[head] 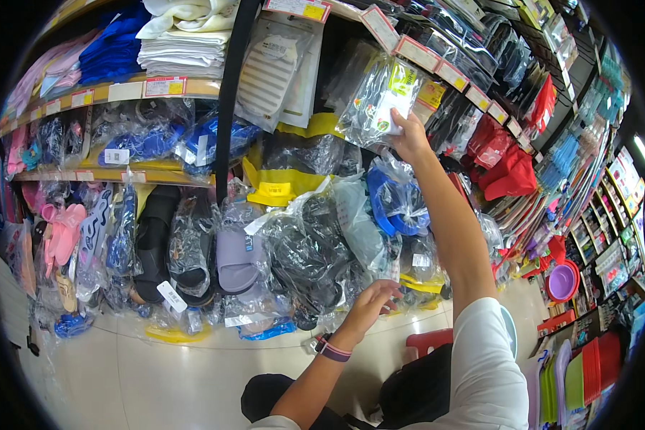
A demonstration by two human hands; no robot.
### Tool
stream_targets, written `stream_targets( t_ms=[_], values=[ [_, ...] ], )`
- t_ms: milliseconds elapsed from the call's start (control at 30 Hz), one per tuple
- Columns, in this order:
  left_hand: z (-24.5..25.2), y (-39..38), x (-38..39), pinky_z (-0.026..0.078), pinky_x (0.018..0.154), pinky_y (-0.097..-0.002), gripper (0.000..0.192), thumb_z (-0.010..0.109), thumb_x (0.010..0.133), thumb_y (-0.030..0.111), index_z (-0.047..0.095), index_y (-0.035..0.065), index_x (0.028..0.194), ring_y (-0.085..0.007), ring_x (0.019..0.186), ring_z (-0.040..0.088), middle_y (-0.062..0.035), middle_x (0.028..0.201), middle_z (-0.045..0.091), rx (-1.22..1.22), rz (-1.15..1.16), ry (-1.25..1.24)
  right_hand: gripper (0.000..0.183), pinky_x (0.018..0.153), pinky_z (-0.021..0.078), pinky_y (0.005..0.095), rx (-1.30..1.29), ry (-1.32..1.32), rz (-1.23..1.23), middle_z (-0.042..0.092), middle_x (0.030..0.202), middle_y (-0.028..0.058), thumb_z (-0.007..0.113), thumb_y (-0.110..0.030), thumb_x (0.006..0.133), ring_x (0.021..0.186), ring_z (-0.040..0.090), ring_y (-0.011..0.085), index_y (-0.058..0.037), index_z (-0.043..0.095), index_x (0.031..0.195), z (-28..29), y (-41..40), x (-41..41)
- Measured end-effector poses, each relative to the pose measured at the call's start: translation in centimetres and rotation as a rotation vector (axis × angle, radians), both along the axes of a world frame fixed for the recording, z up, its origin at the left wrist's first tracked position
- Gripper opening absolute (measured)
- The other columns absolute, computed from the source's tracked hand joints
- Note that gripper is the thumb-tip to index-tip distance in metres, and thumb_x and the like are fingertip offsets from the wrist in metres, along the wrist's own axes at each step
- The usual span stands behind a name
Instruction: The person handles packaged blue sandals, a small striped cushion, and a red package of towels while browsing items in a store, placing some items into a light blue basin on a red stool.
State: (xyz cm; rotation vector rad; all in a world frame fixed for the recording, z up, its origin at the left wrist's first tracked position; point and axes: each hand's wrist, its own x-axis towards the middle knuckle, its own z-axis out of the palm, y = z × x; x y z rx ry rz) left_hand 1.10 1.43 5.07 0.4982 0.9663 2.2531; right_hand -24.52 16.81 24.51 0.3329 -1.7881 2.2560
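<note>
My right hand (410, 138) is raised to the hanging goods and pinches the lower edge of a clear plastic packet (373, 99) with dark contents and a yellow-green label. Whether the packet still hangs from a hook is not plain. Lower down, my left hand (375, 301) is held out with bent, spread fingers and nothing in it. It is nearest the bagged black slippers (312, 252) on the bottom shelf. Between the two hands lies a pair of blue slippers (398, 201) in a clear bag. A striped insole packet (269, 75) hangs left of my right hand.
A black shelf upright (230, 107) divides the display. Folded white towels (185, 54) and blue cloths (110, 48) are stacked at upper left. Bagged slippers, including a mauve slipper (239, 263), crowd the bottom shelf. A red plastic stool (429, 339) stands near my knees. Purple and red basins (562, 282) are at right.
</note>
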Motion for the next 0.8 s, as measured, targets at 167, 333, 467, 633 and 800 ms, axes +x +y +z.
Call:
stream_targets(
  t_ms=[167,333,467,633,800],
  values=[
    [0.4,0.1,0.6,0.044,0.076,-0.0252,0.026,0.045,0.093,0.022,0.054,0.0052,0.111,-0.0098,0.082,0.054,-0.0046,0.101,0.061,0.004,-0.003,-0.009,0.030,0.086,0.0450,0.0479,-0.016,-0.038,0.041,0.058,0.109,0.0079,0.054,-0.015,0.090,0.099,0.057,0.0237,-0.0051,0.049,0.117,0.7,-0.6,1.1],
    [0.5,0.0,1.0,0.045,0.075,-0.0250,0.025,0.044,0.093,0.021,0.054,0.0047,0.110,-0.0098,0.082,0.055,-0.0049,0.101,0.061,-0.012,0.015,-0.003,0.027,0.082,0.0452,0.0464,-0.163,0.022,-0.015,0.060,0.106,0.0078,0.054,-0.018,0.090,0.094,0.059,0.0240,-0.0052,0.050,0.114,0.5,-3.8,2.0],
    [1.0,-0.3,1.2,0.045,0.074,-0.0250,0.024,0.044,0.093,0.019,0.054,0.0043,0.109,-0.0103,0.081,0.055,-0.0053,0.100,0.061,-0.001,0.043,-0.023,0.028,0.085,0.0446,0.0450,-0.121,0.063,-0.068,0.059,0.108,0.0090,0.055,-0.015,0.090,0.097,0.058,0.0239,-0.0025,0.050,0.114,0.9,-4.1,2.5],
    [1.6,-1.3,1.0,0.045,0.074,-0.0259,0.023,0.045,0.093,0.018,0.054,0.0040,0.108,-0.0112,0.080,0.056,-0.0063,0.098,0.061,0.014,0.099,-0.058,0.031,0.089,0.0445,0.0430,-0.172,0.013,-0.067,0.059,0.110,0.0109,0.055,-0.013,0.089,0.098,0.058,0.0250,0.0010,0.048,0.117,0.2,-4.0,3.8],
    [2.8,-2.3,0.1,0.046,0.072,-0.0260,0.022,0.045,0.093,0.016,0.054,0.0036,0.108,-0.0121,0.078,0.057,-0.0074,0.097,0.061,0.000,0.195,-0.067,0.033,0.087,0.0470,0.0435,-0.147,0.004,-0.013,0.060,0.107,0.0111,0.054,-0.012,0.089,0.096,0.060,0.0259,0.0006,0.047,0.119,1.6,-1.3,5.1]
  ],
)
